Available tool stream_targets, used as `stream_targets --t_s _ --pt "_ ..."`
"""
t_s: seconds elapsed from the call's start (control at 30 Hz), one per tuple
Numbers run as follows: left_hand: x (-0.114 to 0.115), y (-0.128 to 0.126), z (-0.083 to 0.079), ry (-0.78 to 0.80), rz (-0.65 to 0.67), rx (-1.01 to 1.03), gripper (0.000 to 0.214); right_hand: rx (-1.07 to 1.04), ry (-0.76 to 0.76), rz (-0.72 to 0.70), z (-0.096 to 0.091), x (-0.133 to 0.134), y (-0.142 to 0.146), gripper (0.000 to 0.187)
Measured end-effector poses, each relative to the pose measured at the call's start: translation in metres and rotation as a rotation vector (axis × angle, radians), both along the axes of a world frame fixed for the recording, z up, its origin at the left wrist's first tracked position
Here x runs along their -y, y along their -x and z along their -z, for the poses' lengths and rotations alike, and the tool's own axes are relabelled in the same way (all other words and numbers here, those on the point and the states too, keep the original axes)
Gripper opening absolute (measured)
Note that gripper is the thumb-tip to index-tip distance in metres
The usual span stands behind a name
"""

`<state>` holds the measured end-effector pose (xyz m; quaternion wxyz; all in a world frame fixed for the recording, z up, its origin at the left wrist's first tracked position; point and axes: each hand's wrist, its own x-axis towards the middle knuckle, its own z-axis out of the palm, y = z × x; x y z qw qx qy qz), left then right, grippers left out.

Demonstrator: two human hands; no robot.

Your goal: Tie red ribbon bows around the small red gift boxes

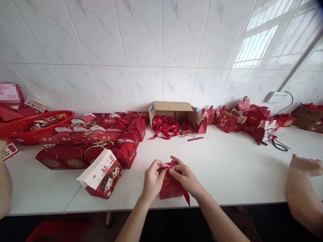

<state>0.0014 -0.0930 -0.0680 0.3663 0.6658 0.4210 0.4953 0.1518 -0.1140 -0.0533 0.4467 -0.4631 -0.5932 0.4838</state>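
Crimson ribbon is pinched between thumb and fingers of both our left hand and our right hand, atop a red gift box that sits on a white bench. Behind the gift box, we see a cardboard carton heaped with loose red ribbons. To its left stand a cartoon-couple box and, farther off, rows of lidded boxes; well to its right is another person's hand.
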Motion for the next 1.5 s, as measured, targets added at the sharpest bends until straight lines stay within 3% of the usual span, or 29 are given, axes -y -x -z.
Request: stream_targets --t_s 0.2,0.3,0.4,0.5,0.73,0.9,1.0,1.2,1.27,1.37,1.43,1.5 --pt "0.000 0.006 -0.004 -0.125 -0.107 -0.089 0.010 -0.072 0.029 0.138 0.003 0.003 0.004 0.035" --pt "0.007 0.011 -0.005 -0.228 -0.066 -0.210 0.010 -0.070 0.039 0.169 0.003 0.005 0.007 0.035" --pt "0.010 0.011 -0.002 -0.234 -0.079 -0.222 0.010 -0.038 0.017 0.156 0.002 0.007 0.005 0.038" --pt "0.008 0.011 0.001 -0.194 -0.078 -0.201 0.009 0.045 -0.025 0.122 -0.001 0.010 -0.005 0.044" --pt "0.005 0.019 -0.018 -0.155 0.093 -0.301 0.014 0.427 -0.187 0.126 -0.018 0.019 -0.039 0.017" --pt "0.004 0.022 -0.028 -0.134 0.135 -0.436 0.014 0.531 -0.184 0.006 -0.034 0.024 -0.048 0.021" --pt "0.003 0.024 -0.030 -0.126 0.164 -0.482 0.014 0.494 -0.200 0.011 -0.030 0.018 -0.049 0.026" --pt "0.000 0.027 -0.038 -0.136 0.266 -0.510 0.017 0.377 -0.054 -0.045 -0.018 0.011 -0.051 0.031" --pt "-0.002 0.027 -0.041 -0.126 0.300 -0.529 0.017 0.366 -0.047 -0.041 -0.025 0.017 -0.053 0.035" --pt "-0.004 0.027 -0.046 -0.134 0.334 -0.548 0.016 0.353 -0.005 -0.198 -0.041 0.025 -0.055 0.043" --pt "-0.005 0.026 -0.052 -0.158 0.356 -0.560 0.015 0.387 -0.042 -0.262 -0.049 0.025 -0.053 0.033" --pt "-0.006 0.025 -0.060 -0.185 0.383 -0.581 0.015 0.422 -0.121 -0.201 -0.050 0.019 -0.047 0.024"
